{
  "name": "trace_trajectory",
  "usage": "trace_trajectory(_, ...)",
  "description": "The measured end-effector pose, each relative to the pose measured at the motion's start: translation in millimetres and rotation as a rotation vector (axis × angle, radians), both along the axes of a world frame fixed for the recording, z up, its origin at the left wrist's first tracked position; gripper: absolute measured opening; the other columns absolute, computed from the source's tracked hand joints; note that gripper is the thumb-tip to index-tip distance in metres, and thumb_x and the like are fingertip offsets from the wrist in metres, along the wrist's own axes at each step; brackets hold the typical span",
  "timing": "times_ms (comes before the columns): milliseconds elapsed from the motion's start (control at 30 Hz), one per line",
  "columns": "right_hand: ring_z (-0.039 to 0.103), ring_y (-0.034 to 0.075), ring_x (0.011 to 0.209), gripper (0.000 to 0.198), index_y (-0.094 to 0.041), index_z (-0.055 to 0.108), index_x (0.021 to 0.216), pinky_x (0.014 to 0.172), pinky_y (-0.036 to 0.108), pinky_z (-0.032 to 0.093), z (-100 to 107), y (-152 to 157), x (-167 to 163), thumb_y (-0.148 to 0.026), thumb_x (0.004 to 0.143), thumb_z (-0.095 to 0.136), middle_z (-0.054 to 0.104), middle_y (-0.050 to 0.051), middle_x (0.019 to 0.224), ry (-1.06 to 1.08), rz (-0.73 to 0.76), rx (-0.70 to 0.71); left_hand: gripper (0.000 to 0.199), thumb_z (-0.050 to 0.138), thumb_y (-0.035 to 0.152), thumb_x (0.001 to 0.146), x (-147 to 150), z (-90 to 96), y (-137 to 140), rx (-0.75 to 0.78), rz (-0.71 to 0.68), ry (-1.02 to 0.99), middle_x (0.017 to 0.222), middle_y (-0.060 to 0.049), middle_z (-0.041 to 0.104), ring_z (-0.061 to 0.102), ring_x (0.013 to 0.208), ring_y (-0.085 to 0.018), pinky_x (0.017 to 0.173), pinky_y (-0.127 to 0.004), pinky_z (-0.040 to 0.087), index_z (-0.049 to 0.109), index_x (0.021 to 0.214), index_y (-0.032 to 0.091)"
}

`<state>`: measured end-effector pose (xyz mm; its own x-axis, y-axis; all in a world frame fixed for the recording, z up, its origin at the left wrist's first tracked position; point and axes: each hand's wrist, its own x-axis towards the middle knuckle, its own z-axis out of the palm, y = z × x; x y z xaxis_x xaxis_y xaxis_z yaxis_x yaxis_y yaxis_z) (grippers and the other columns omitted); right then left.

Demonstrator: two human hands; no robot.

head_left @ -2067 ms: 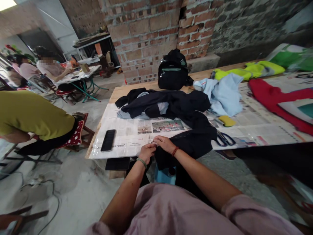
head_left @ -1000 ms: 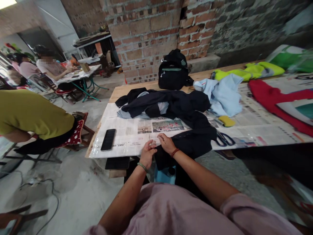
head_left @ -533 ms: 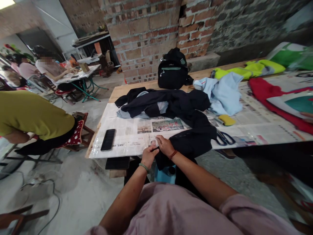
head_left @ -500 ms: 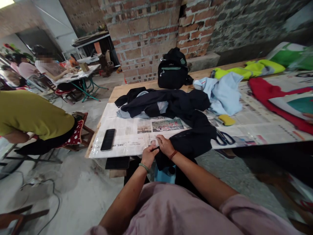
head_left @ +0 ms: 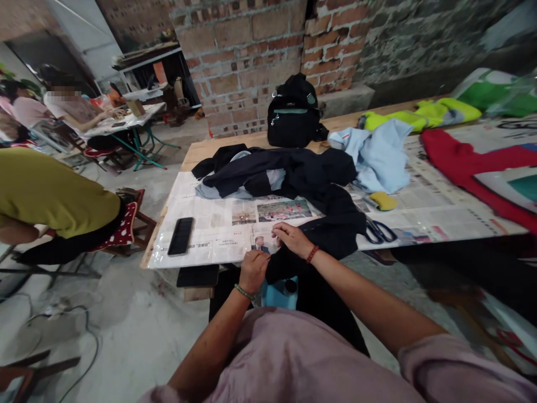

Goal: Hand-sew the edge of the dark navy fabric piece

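A dark navy garment [head_left: 289, 173] with pale grey-blue parts lies crumpled on the table, and one dark length of it hangs over the front edge toward my lap. My left hand [head_left: 254, 271], with a green bead bracelet, is closed on the near end of that cloth. Just above and to the right, my right hand [head_left: 291, 238] hovers over the cloth, wearing a red-brown bracelet. Its thumb and fingers are pinched together; whatever they hold is too small to make out. Scissors [head_left: 380, 230] with dark handles rest right of the cloth, partly beneath it.
Newspaper under clear plastic covers the table [head_left: 218, 221]. A phone [head_left: 180, 236] lies at left, a black backpack [head_left: 292, 112] behind. Light blue cloth [head_left: 384, 159], a yellow piece [head_left: 383, 201] and a red garment [head_left: 461, 157] are rightward. A person in olive [head_left: 54, 196] sits at left.
My right hand has drawn slightly up and away from my left, widening the gap between them. My left hand keeps its hold on the cloth. The view has shifted a little.
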<state>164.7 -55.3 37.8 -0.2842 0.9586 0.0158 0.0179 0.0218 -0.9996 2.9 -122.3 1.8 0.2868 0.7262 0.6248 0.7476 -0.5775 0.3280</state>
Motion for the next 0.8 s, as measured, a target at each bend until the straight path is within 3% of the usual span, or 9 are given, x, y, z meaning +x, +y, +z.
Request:
trace_trajectory(333, 0.049, 0.005, 0.041, 0.030, -0.016, 0.048, 0.076, 0.042, 0.018, 0.038, 9, 8, 2, -0.039, 0.064, 0.064, 0.055, -0.005, 0.060, 0.449, -0.071, -0.226, 0.016, 0.048, 0.013, 0.080, -3, -1.5, -5, -0.064, -0.027, -0.072, 0.083, -0.005, 0.060, 0.055, 0.083, -0.015, 0.078, -0.030, 0.048, 0.062, 0.085, 0.018)
trace_trajectory(533, 0.051, 0.007, 0.042, 0.027, -0.018, 0.050, 0.082, 0.043, 0.021, 0.040, 10, 9, 5, -0.038, 0.067, 0.061, 0.056, -0.004, 0.064, 0.348, 0.037, -0.217, 0.017, 0.047, 0.014, 0.080, -3, -1.3, -6, -0.046, -0.053, -0.060, 0.083, -0.006, 0.060, 0.055, 0.082, -0.015, 0.076, -0.030, 0.049, 0.063, 0.084, 0.018)
trace_trajectory(633, 0.050, 0.007, 0.045, 0.020, -0.016, 0.057, 0.085, 0.047, 0.022, 0.041, 8, 8, 9, -0.031, 0.072, 0.056, 0.055, -0.003, 0.063, 0.030, 0.164, -0.037, 0.017, 0.047, 0.013, 0.080, -4, -2.0, -7, -0.032, -0.062, -0.061, 0.083, -0.006, 0.060, 0.054, 0.083, -0.015, 0.076, -0.031, 0.049, 0.063, 0.085, 0.018)
trace_trajectory(800, 0.053, 0.010, 0.070, 0.020, -0.017, 0.066, 0.083, 0.067, 0.022, 0.041, 11, 6, 17, -0.016, 0.079, 0.047, 0.057, 0.004, 0.077, -0.558, 0.393, 0.585, 0.018, 0.046, 0.013, 0.081, -5, -3.4, -7, -0.017, -0.077, -0.066, 0.083, -0.006, 0.059, 0.054, 0.082, -0.015, 0.075, -0.030, 0.048, 0.063, 0.085, 0.018)
